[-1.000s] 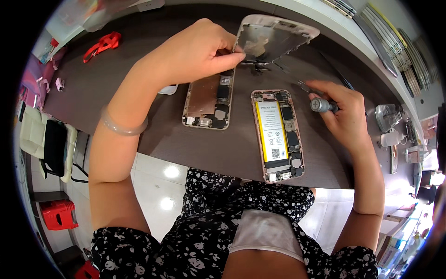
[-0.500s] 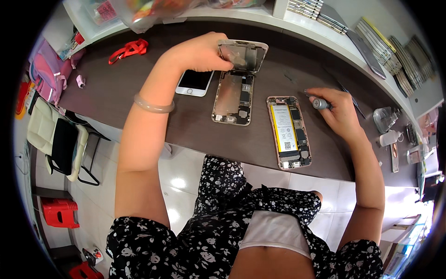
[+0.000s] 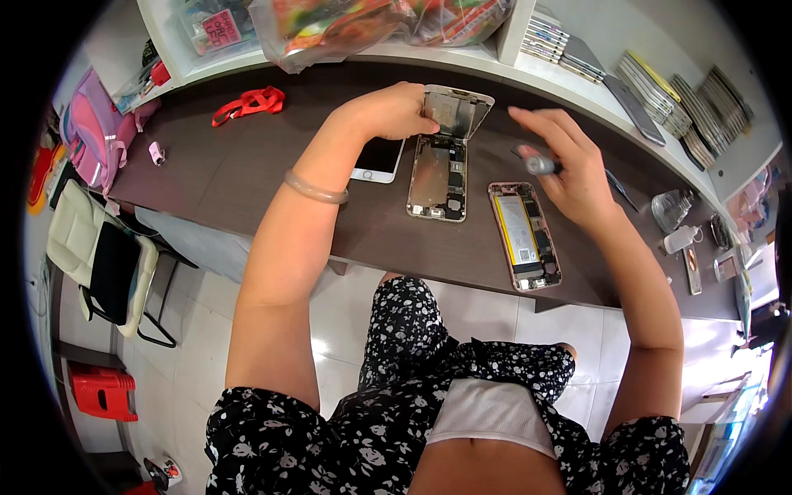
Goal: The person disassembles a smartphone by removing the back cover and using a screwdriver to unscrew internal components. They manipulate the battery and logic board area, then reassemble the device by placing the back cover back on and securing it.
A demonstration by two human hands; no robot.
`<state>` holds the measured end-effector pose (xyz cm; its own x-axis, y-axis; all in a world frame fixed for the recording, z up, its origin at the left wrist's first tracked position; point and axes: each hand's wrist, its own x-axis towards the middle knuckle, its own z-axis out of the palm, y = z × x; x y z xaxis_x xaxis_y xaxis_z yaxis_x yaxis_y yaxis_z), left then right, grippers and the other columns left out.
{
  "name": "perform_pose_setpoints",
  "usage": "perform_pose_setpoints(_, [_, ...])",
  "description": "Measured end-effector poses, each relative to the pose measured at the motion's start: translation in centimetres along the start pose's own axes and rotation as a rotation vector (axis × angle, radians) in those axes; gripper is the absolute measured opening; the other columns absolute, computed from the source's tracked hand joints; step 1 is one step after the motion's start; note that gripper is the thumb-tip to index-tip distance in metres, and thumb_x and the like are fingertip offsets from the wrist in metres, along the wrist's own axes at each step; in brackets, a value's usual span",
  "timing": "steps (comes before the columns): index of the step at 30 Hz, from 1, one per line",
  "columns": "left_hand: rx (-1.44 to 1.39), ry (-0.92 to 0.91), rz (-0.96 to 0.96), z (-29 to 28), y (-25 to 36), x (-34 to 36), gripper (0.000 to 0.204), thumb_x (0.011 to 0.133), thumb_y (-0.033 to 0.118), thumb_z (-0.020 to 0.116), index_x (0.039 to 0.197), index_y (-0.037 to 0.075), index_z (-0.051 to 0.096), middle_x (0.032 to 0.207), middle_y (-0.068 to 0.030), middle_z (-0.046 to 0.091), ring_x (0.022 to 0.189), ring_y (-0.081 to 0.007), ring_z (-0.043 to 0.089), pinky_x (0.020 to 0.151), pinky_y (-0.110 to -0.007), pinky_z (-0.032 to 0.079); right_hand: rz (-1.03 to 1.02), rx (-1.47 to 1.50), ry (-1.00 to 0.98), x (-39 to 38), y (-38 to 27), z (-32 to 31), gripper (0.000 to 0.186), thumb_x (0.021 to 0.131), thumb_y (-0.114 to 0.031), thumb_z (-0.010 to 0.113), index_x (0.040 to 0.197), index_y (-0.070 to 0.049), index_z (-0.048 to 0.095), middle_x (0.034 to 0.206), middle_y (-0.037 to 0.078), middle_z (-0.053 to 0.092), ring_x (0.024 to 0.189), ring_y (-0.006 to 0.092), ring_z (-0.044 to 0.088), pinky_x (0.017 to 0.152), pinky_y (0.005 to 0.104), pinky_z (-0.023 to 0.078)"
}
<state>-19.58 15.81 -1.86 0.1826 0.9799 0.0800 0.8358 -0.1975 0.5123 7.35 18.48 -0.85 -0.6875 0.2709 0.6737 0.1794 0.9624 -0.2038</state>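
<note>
My left hand (image 3: pixel 398 111) grips the raised screen (image 3: pixel 456 114) of an opened phone at its left edge. The screen stands tilted up at the far end of the phone's body (image 3: pixel 433 183), which shows a bare bay and a dark circuit board. A white-framed phone (image 3: pixel 378 163), partly under my left wrist, lies beside it. My right hand (image 3: pixel 575 169) holds a short grey screwdriver (image 3: pixel 542 166) against the palm, index finger stretched out, above the desk. Nearest to it is a second opened phone (image 3: pixel 554 262) with a yellow-edged battery (image 3: pixel 517 227).
The brown desk (image 3: pixel 289 177) curves beneath a white shelf holding plastic bags (image 3: pixel 338 29) and stacked phones (image 3: pixel 656 91). A red strap (image 3: pixel 249 105) lies far left. Tweezers (image 3: pixel 623 190), a glass jar (image 3: pixel 670 208) and a small white bottle (image 3: pixel 680 239) are at the right.
My right hand has lifted up from the desk with the screwdriver, its index finger now raised. My left hand still holds the screen. The whole view has shifted.
</note>
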Motion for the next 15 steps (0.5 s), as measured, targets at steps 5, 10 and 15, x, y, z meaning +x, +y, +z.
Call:
perform_pose_setpoints(5, [0.008, 0.07, -0.007, -0.1, 0.3, 0.1, 0.02, 0.082, 0.014, 0.068, 0.095, -0.002, 0.068, 0.076, -0.0112, 0.065, 0.072, -0.0203, 0.058, 0.07, -0.032, 0.047, -0.009, -0.048, 0.059, 2.0, -1.3, 2.2, 0.052, 0.078, -0.004, 0.066, 0.127, -0.017, 0.054, 0.108, 0.009, 0.059, 0.08, 0.0289, 0.062, 0.064, 0.0359, 0.053])
perform_pose_setpoints(10, [0.069, -0.074, -0.011, -0.2, 0.7, 0.0, 0.022, 0.078, 0.008, 0.07, 0.097, -0.003, 0.067, 0.081, -0.0124, 0.068, 0.074, -0.0218, 0.063, 0.071, -0.033, 0.049, -0.081, -0.017, 0.046, 2.6, 0.0, 3.5, 0.042, 0.07, 0.002, 0.065, 0.11, -0.013, 0.062, 0.09, 0.007, 0.064, 0.075, 0.0295, 0.063, 0.062, 0.0364, 0.053])
perform_pose_setpoints(15, [0.063, -0.201, 0.079, -0.3, 0.5, -0.3, 0.033, 0.071, 0.002, 0.074, 0.104, 0.0, 0.066, 0.092, -0.0078, 0.07, 0.084, -0.0155, 0.064, 0.076, -0.028, 0.05, -0.084, -0.049, 0.005, 1.4, -1.0, 3.0, 0.031, 0.068, 0.001, 0.064, 0.097, -0.01, 0.063, 0.086, 0.008, 0.065, 0.076, 0.0294, 0.063, 0.063, 0.0375, 0.053])
